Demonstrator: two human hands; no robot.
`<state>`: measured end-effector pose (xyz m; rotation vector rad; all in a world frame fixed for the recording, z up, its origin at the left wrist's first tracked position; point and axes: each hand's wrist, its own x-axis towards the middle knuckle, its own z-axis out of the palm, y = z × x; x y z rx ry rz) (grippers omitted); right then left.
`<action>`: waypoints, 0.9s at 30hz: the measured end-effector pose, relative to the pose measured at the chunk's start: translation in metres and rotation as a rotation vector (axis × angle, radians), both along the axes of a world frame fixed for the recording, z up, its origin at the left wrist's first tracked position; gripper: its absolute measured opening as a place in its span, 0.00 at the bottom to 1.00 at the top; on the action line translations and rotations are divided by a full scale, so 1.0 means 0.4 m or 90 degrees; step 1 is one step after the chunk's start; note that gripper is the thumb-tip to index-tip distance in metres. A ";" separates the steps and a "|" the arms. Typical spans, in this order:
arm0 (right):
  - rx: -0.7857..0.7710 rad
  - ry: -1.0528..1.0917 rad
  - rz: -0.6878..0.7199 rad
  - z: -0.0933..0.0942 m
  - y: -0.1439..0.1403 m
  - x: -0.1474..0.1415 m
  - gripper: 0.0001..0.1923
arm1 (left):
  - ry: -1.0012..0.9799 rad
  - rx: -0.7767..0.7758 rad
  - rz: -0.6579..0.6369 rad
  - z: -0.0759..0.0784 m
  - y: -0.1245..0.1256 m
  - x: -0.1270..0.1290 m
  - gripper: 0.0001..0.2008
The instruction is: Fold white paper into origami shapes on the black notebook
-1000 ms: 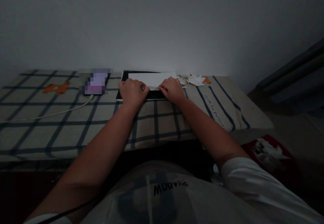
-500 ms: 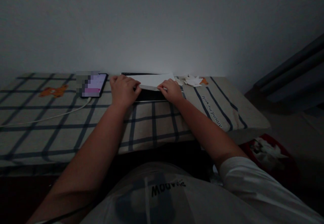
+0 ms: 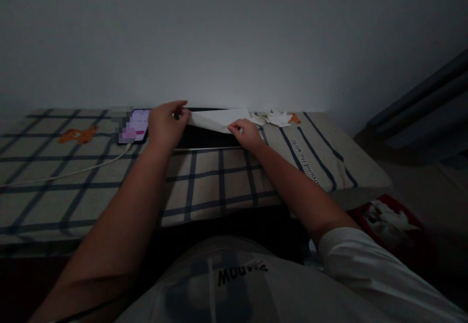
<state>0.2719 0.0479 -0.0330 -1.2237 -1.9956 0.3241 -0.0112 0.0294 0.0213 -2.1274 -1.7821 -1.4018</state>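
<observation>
A white sheet of paper [image 3: 219, 118] is stretched between my two hands, its near edge lifted and folded over. My left hand [image 3: 168, 122] pinches its left corner between thumb and fingers, with the index finger extended. On the near edge, toward the right, my right hand [image 3: 247, 133] grips the paper between thumb and fingertips. Beneath the paper lies a dark flat board or pad [image 3: 204, 139], partly covered by the sheet and my hands.
A phone [image 3: 139, 124] with a lit screen and a white charging cable [image 3: 84, 169] lies to the left, near an orange cut-out [image 3: 78, 135]. White paper scraps [image 3: 278, 118] sit at the right. The checked cloth [image 3: 208, 181] covers the table; a red bin [image 3: 391, 220] stands below right.
My left hand has moved left and slightly up, raising the paper's left corner at a slant. My right hand has stayed nearly in place, a little lower.
</observation>
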 end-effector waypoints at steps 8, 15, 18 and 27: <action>-0.067 0.098 0.016 0.007 -0.013 -0.012 0.09 | -0.135 0.085 0.018 -0.026 0.068 0.055 0.18; -0.115 0.119 0.028 0.012 -0.020 -0.013 0.09 | -0.196 0.134 -0.041 -0.098 0.094 0.034 0.21; -0.112 0.142 0.014 0.014 -0.021 -0.012 0.10 | -0.206 0.146 -0.086 -0.116 0.102 0.028 0.25; -0.123 0.173 0.040 0.023 -0.045 -0.002 0.11 | -0.227 0.054 -0.061 -0.106 0.107 0.020 0.05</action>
